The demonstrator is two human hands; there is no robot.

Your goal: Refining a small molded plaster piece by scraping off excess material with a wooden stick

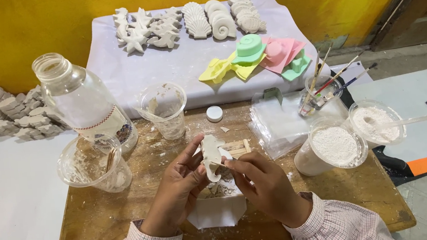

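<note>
At frame centre, my left hand (178, 183) pinches the white plaster figure (212, 156); my right hand (261, 180) grips a thin stick (221, 163) against it.

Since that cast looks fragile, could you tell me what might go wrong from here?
1. The plaster figure is thin; the left hand pinches it while the right hand scrapes with a small stick, so it could snap.
2. Crumbs fall on the white paper tray and may spill.
3. The open powder cup sits near the right elbow.

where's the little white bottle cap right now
In the head view, the white cap lies on the wooden table near its far edge, just right of the empty plastic cup and beyond the plaster figure held in both hands.
</note>
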